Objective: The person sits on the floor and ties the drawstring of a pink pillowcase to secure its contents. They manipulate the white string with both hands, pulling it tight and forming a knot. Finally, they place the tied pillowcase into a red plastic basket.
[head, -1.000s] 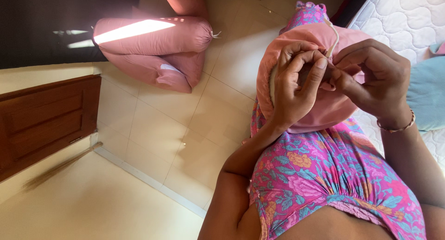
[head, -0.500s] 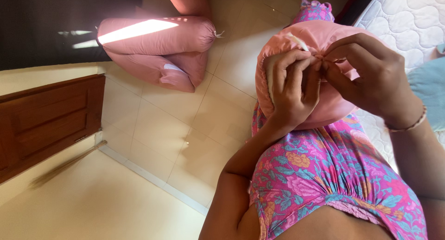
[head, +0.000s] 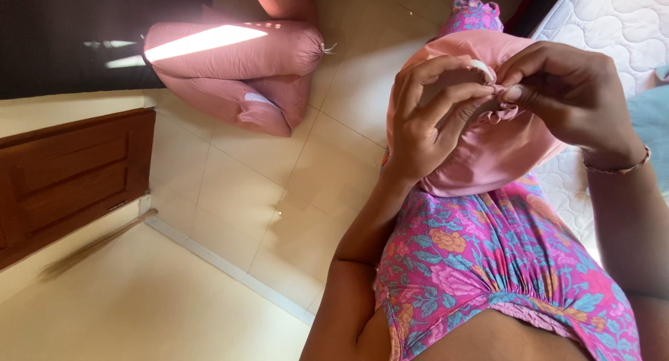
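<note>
My left hand [head: 428, 117] and my right hand [head: 568, 96] meet at the gathered mouth of the pink pillow cover [head: 488, 148], fingertips pinching the bunched cloth between them. Both are closed on that puckered knot of fabric, the left from nine o'clock, the right from three. The stuffed pink bolster inside the cover stands on end against my lap, propped on my floral dress [head: 502, 270]. I judge it soft and light, yielding under the fingers, the cloth a little slick, so the gathered neck is the only firm place to hold. Out at ten o'clock two more pink bolsters [head: 237, 75] lie on the tiled floor [head: 230, 208]. A wooden door [head: 66, 173] is at nine o'clock, a white mattress [head: 620, 19] at one.
</note>
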